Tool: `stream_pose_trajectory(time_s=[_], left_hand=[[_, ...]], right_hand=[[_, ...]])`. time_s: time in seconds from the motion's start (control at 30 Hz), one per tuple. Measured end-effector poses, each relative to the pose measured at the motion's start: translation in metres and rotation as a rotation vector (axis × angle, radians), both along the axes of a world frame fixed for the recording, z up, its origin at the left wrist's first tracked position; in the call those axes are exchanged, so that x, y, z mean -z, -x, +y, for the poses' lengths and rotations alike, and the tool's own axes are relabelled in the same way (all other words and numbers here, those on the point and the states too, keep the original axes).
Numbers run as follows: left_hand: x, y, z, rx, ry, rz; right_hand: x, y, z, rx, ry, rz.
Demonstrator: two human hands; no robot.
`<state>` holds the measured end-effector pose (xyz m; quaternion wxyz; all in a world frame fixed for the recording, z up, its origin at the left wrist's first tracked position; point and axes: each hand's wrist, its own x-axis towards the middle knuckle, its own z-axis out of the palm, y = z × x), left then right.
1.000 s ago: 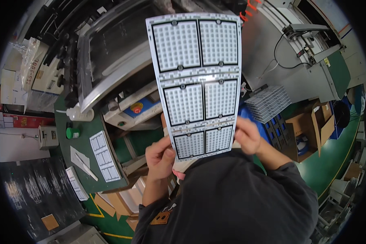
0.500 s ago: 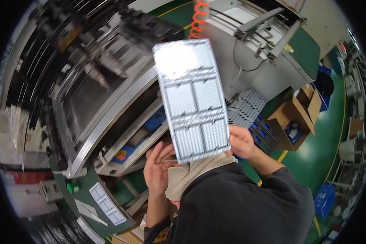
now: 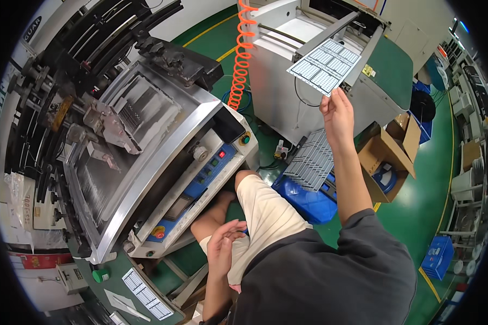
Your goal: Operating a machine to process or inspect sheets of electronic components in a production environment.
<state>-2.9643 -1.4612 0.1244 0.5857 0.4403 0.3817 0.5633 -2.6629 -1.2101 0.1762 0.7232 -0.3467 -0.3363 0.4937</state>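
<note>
My right hand (image 3: 339, 116), arm stretched out, pinches the near corner of a white panel with dark printed grid blocks (image 3: 328, 64). The panel is tilted, over the open front of a grey cabinet-like machine (image 3: 274, 81). Below, my left hand (image 3: 222, 246) hovers by my lap, empty, its fingers loosely bent and apart. It is nearest the screen-printing machine (image 3: 141, 211) on the left, whose front carries a blue control strip (image 3: 209, 176) with buttons.
An orange coiled hose (image 3: 241, 59) hangs between the machines. Stacked slotted racks (image 3: 312, 160) and a blue bin (image 3: 298, 200) stand on the floor, beside an open cardboard box (image 3: 387, 168). Another printed panel (image 3: 146, 292) lies on the green table at lower left.
The panel has gone from in front of my body, near both hands, out to the far right in my right hand alone. My left hand has moved slightly down and right.
</note>
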Motion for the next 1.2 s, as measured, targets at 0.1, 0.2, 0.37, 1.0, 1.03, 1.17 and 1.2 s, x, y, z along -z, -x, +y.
stream_pose_trajectory(time_s=[0.1, 0.2, 0.37, 1.0, 1.03, 1.17, 1.2], left_hand=[[0.007, 0.003, -0.004, -0.02, 0.027, 0.012], [0.011, 0.005, -0.003, -0.037, 0.061, 0.015], [0.013, 0.003, 0.006, -0.029, 0.12, 0.028], [0.005, 0.187, -0.123, -1.179, 0.569, 1.11], [0.008, 0.201, -0.146, -1.224, 0.599, 1.1], [0.055, 0.221, -0.228, -1.35, 0.565, 1.993], [0.065, 0.22, -0.24, -1.3, 0.711, 1.945]], right_hand=[[0.007, 0.001, 0.01, -0.002, 0.014, 0.028], [0.015, -0.01, 0.017, -0.009, 0.005, 0.032], [0.01, -0.02, 0.026, 0.015, 0.038, 0.107], [0.17, 0.18, -0.198, -1.584, 0.478, -0.588], [0.169, 0.186, -0.203, -1.653, 0.515, -0.592], [0.166, 0.216, -0.204, -1.691, 0.436, -0.666], [0.166, 0.224, -0.204, -1.701, 0.43, -0.673]])
